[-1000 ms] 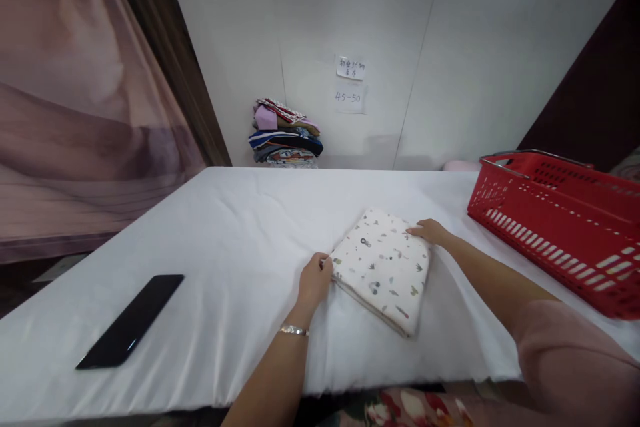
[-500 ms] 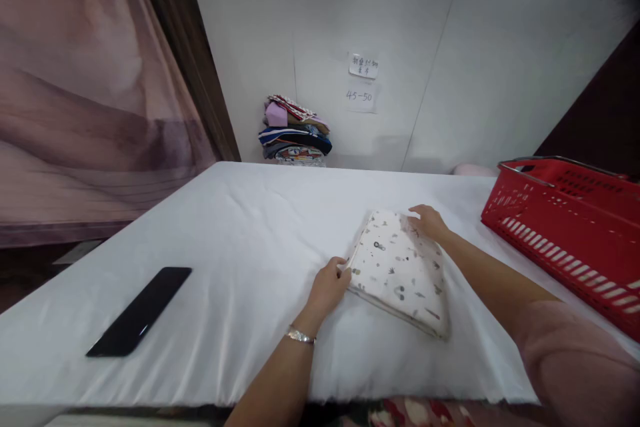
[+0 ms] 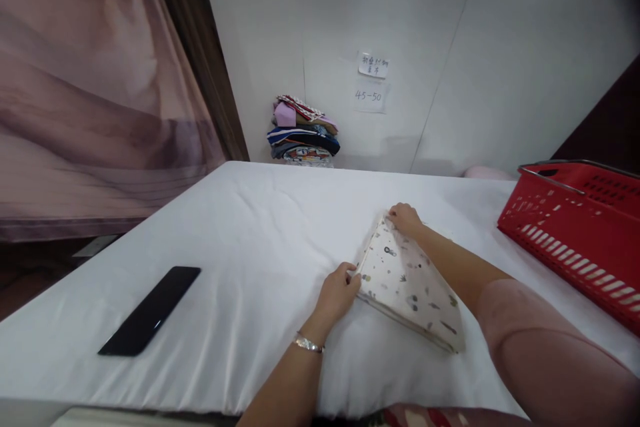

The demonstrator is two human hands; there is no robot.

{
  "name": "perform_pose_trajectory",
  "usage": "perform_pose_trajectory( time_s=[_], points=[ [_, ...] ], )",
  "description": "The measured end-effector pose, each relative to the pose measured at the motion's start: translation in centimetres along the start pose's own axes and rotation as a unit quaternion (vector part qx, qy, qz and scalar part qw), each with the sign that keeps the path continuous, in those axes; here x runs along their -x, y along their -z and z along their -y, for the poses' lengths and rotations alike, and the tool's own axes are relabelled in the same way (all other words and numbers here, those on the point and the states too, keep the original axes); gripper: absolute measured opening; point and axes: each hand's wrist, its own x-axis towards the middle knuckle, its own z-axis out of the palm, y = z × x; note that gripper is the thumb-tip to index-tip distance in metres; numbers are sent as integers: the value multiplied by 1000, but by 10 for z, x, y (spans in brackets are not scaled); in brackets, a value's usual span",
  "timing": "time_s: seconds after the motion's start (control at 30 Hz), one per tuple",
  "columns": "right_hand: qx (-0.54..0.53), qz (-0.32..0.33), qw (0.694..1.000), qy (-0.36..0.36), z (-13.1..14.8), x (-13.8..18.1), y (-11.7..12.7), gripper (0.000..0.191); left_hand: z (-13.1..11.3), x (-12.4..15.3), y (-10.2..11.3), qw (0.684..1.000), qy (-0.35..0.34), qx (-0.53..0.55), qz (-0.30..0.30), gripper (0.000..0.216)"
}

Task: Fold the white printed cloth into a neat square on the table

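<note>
Left grip (image 3: 340, 292), right grip (image 3: 406, 220) — both pinch cloth (image 3: 413, 288)

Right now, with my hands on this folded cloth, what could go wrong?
The layers of the folded cloth might slip out of line: your left hand is at its left corner and your right hand at its far one, leaving the near edge unheld.

The white table cover is creased, so a tug could bunch it, perhaps shifting the flat black object lying on it.
</note>
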Motion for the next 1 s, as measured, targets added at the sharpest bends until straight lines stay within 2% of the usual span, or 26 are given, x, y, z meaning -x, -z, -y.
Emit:
perform_pose_trajectory(
  time_s=[0.23, 0.53, 0.8, 1.0],
  points=[
    [-39, -44, 998, -36, -3, -10, -10, 21, -5, 2, 3, 1000, 11, -4, 8, 29],
    [-74, -24, 995, -60, -3, -7, -28, 18, -6, 3, 3, 1000, 17, -1, 8, 29],
    [-56, -40, 997, -22, 0, -1, -19, 27, -3, 3, 2, 1000, 10, 4, 11, 33],
    [-52, -53, 997, 35, 10, 33, -18, 43, -5, 3, 2, 1000, 10, -14, 11, 34]
  ],
)
